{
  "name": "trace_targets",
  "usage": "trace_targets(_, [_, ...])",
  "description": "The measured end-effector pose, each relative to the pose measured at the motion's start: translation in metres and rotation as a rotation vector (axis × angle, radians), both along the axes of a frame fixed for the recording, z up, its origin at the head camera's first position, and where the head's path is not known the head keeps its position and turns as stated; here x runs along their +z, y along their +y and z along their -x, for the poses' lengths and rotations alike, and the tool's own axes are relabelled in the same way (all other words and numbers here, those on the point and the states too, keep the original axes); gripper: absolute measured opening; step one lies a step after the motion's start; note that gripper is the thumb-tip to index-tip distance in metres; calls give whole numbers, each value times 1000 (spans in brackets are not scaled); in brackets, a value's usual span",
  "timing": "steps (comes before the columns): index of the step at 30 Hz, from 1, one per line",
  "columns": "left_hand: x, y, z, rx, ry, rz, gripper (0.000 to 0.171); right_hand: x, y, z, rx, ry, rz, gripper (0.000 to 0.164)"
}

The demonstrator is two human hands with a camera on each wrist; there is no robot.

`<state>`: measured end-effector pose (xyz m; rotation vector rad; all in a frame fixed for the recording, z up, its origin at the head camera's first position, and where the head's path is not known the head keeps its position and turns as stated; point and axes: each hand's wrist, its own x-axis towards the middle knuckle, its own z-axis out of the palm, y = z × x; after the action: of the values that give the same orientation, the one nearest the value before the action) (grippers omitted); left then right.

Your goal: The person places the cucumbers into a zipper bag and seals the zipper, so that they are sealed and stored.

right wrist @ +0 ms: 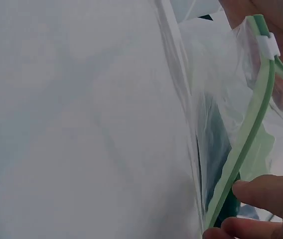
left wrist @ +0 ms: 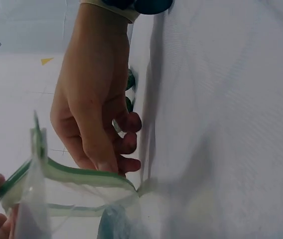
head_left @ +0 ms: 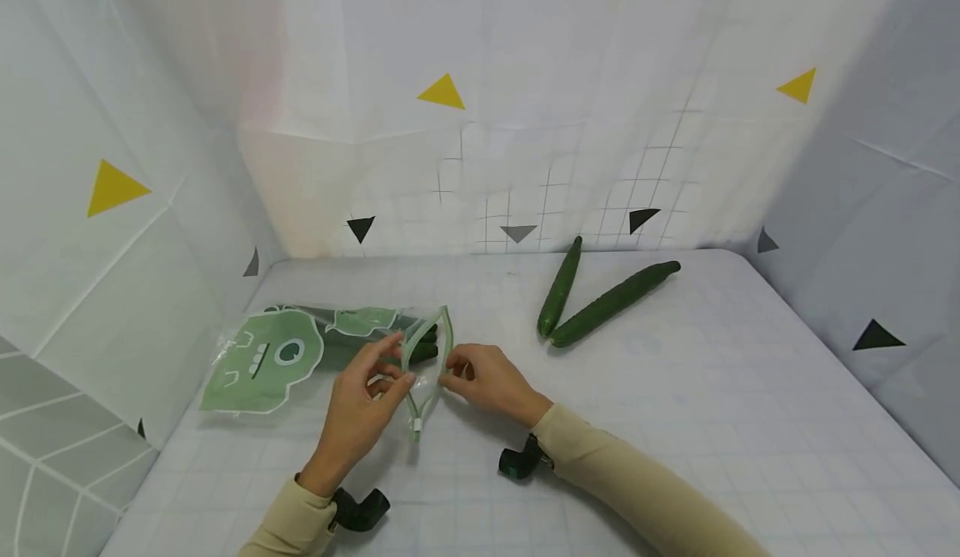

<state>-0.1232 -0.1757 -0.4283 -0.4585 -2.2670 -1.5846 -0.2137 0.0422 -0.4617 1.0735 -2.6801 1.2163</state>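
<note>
A clear slider zip bag point(head_left: 262, 369) printed with a green cartoon face lies on its side, its green-edged mouth spread apart. Dark green cucumbers point(head_left: 424, 353) show inside, close behind the opening. My left hand point(head_left: 363, 398) holds the left lip of the mouth between thumb and fingers. Opposite it, my right hand point(head_left: 491, 380) pinches the other lip; its thumb and fingers grip the green zip strip point(right wrist: 246, 134) in the right wrist view. The white slider point(right wrist: 268, 47) sits at one end of the strip.
Two more cucumbers, one shorter point(head_left: 559, 290) and one longer point(head_left: 615, 303), lie in a V on the white table point(head_left: 712, 424) beyond my right hand. White sheets point(head_left: 525, 57) with yellow and black triangles hang around the back and sides.
</note>
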Motion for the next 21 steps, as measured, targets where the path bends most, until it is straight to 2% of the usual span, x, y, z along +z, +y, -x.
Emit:
trace_targets(4, [1,1,0,5,3,6,56,6,18,-1,-16,26,-12,12])
trace_targets(9, [1,1,0,21,-21,7,56,12,47,5,-56,100,-15,13])
trace_targets(14, [1,0,0,25,-21,12,56,16,81,15,-121,135,-3,12])
trace_targets(21, [1,0,0,35,8,21,54,32,130,36,-213,162,-11,24])
